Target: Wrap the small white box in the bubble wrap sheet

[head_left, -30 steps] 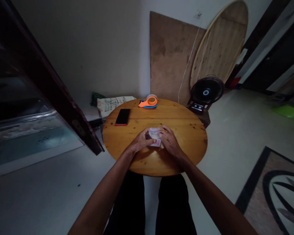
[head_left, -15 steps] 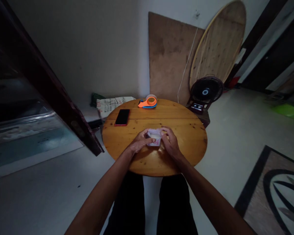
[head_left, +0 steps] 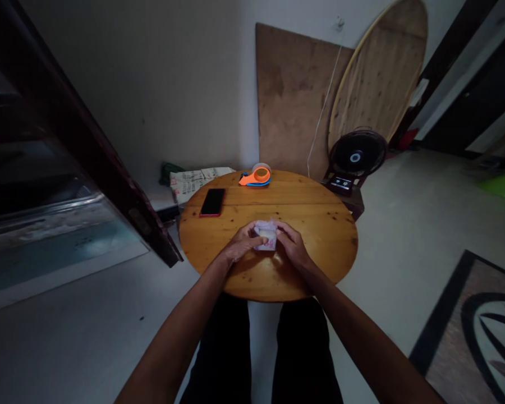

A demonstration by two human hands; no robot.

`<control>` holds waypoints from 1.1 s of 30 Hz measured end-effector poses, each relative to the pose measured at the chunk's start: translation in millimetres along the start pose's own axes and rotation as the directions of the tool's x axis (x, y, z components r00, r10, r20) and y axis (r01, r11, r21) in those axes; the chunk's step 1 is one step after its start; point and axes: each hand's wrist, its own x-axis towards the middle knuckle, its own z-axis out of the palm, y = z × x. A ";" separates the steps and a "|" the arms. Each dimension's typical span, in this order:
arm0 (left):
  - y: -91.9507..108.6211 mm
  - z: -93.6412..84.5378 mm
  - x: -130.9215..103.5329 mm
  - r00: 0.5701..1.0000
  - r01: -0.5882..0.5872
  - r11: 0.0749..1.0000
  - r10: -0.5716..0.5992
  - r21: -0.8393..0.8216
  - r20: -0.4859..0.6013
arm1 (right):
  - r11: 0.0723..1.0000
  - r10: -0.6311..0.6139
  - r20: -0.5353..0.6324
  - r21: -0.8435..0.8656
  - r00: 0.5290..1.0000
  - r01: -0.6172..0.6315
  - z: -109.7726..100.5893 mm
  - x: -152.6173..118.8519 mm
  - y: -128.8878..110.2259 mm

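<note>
A small whitish box-like packet (head_left: 270, 243) with pinkish-red print is on or just above the round wooden table (head_left: 219, 264), near its middle. Its upper part looks crumpled and pale purple, like thin wrapping. My left hand (head_left: 242, 243) grips the packet from the left, thumb across its front face. At its upper right edge, my right hand (head_left: 292, 242) has its fingers closed on the pale wrapping. The fingertips behind the packet are partly hidden.
A phone (head_left: 212, 202) lies at the table's left, and an orange and blue tape dispenser (head_left: 256, 176) at its far edge. A black fan (head_left: 357, 156) stands behind right. Boards (head_left: 297, 95) lean on the wall; a dark door frame (head_left: 122, 193) is at left.
The fingers of my right hand have drawn in closer to the packet's upper right edge. My left hand keeps its hold. The view has shifted slightly.
</note>
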 end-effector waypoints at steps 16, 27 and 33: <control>4.2 0.7 0.0 0.999 0.030 0.999 -0.029 0.027 -0.032 | 0.992 -0.117 0.086 -0.046 0.989 0.121 -2.5 3.1 -1.9; -1.6 -2.6 1.1 0.998 -0.018 0.990 0.026 0.141 -0.052 | 0.965 -0.200 0.140 -0.141 0.970 0.220 -4.0 1.4 -6.2; 1.7 -2.6 1.4 0.994 -0.064 0.967 0.083 0.246 -0.070 | 0.948 -0.207 0.132 -0.217 0.969 0.232 -1.0 1.1 -3.4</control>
